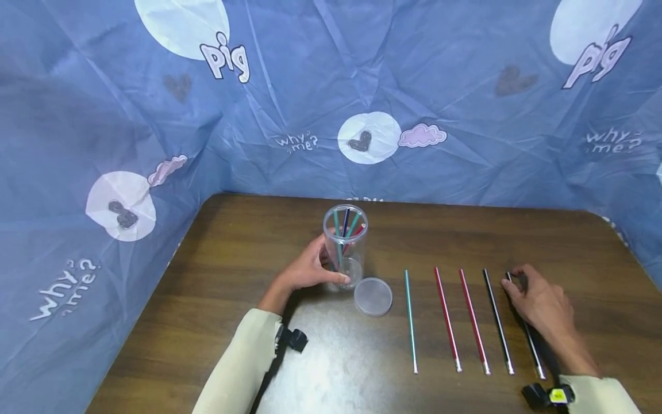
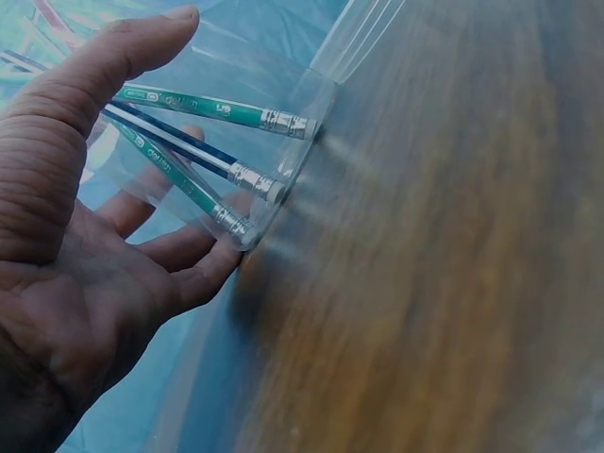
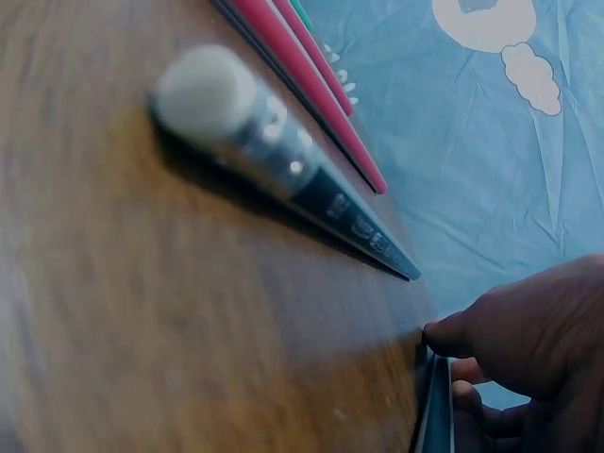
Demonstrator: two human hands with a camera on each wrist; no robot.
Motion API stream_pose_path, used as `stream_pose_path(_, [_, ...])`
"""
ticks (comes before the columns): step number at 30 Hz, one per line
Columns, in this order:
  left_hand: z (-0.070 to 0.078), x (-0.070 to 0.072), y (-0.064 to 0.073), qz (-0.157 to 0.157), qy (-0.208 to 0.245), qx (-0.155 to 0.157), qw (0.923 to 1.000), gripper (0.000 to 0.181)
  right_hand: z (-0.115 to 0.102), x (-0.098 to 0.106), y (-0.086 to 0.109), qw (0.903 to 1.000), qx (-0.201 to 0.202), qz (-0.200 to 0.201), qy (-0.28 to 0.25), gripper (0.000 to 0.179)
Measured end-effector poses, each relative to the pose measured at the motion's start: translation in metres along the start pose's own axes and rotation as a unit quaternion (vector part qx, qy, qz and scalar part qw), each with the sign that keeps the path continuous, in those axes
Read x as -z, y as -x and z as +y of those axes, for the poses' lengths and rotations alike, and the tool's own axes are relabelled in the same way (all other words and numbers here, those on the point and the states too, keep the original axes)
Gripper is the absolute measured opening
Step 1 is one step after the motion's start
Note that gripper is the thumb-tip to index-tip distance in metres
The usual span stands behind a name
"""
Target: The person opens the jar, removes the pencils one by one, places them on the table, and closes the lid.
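Observation:
My left hand (image 1: 310,269) grips a clear plastic jar (image 1: 360,253), thumb in front and fingers round the far side. Inside lean several pencils: green ones (image 2: 193,102), a dark blue one (image 2: 175,142) and a red one (image 1: 355,232). Their eraser ends rest at the jar's bottom in the left wrist view. At the right, my right hand (image 1: 545,305) pinches the far end of the rightmost black pencil (image 1: 534,351) between thumb and fingers; this pencil lies on the table. Just left of it lies another black pencil (image 1: 498,322).
A round clear lid (image 1: 373,297) lies by the jar's base. Left of the black pencils are two red pencils (image 1: 447,319) (image 1: 474,322) and a green pencil (image 1: 411,322), roughly parallel. The wooden table (image 1: 233,230) is backed by a blue printed cloth (image 1: 289,103).

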State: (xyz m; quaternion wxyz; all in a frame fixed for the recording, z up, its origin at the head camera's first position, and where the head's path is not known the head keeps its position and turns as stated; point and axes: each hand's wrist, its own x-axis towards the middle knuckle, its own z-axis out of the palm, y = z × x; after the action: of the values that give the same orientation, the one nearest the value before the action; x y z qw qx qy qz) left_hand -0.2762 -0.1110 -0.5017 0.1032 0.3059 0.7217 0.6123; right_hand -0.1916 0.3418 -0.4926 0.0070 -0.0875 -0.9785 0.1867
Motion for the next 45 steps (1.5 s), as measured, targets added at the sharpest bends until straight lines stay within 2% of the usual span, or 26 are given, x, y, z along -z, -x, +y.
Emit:
stream_pose_path(4, [-0.0026,-0.0032,0.0037,0.006,0.002,0.005,1.0,0.093,0.0017,-0.0031,0.0008,1.0,0.008,0.004,-0.003,0.045])
stream_pose_path(9, [-0.002,-0.0045,0.005,0.015,0.011,0.002,0.9998,0.093,0.0024,-0.0028,-0.0024,0.9991,0.038,0.016,-0.011,0.045])
stream_pose_path(13, [-0.0009,-0.0047,0.0039,0.013,0.01,0.002,0.9999,0.094,0.0032,-0.0024,-0.0026,0.9993,0.034,0.004,-0.014,0.047])
stream_pose_path(20, [0.0028,-0.0019,-0.0024,0.018,0.01,0.001,0.9998,0.094,0.0022,0.0006,-0.0058,0.9985,0.051,0.014,-0.012,0.048])
stream_pose_path(26, [0.0047,-0.0027,-0.0015,0.007,0.006,0.01,0.9999,0.094,0.0044,-0.0003,-0.0031,0.9993,0.033,-0.01,-0.014,0.051])
stream_pose_path(38, [0.0011,-0.0022,0.0004,0.009,0.009,0.001,0.9999,0.093,0.0033,0.001,0.0023,0.999,0.017,-0.015,-0.037,0.055])
stream_pose_path(45, [0.005,-0.0039,0.0006,0.014,0.006,0.008,0.9999,0.094,0.0046,0.0028,0.0028,0.9988,0.012,-0.017,-0.044,0.056])
